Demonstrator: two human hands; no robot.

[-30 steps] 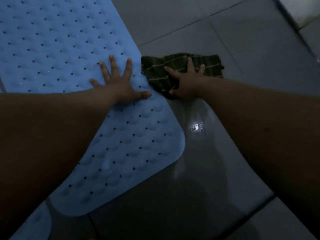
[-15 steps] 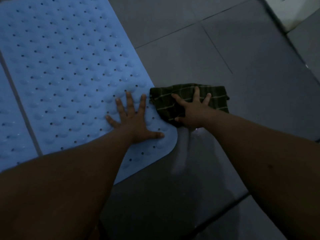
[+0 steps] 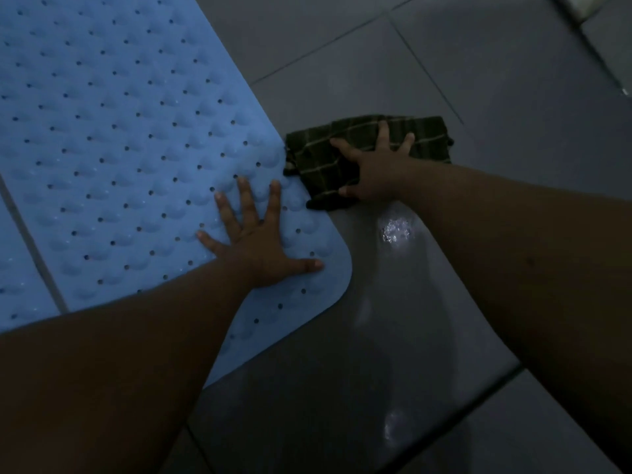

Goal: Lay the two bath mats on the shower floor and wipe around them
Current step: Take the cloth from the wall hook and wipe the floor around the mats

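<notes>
A blue bath mat with bumps and small holes lies flat on the grey tile floor. Part of a second blue mat shows at the left edge, a narrow gap apart from the first. My left hand presses flat on the first mat near its rounded right corner, fingers spread. A dark green checked cloth lies on the floor against the mat's right edge. My right hand presses on the cloth with spread fingers.
The floor near the mat's corner is wet, with a bright glint below the cloth. A pale raised edge runs along the top right corner. Tile joints cross the floor behind the cloth and at the lower right.
My right hand has kept the cloth beside the mat's right edge, sliding it a little along the floor. My left hand stays flat on the mat. The view has shifted.
</notes>
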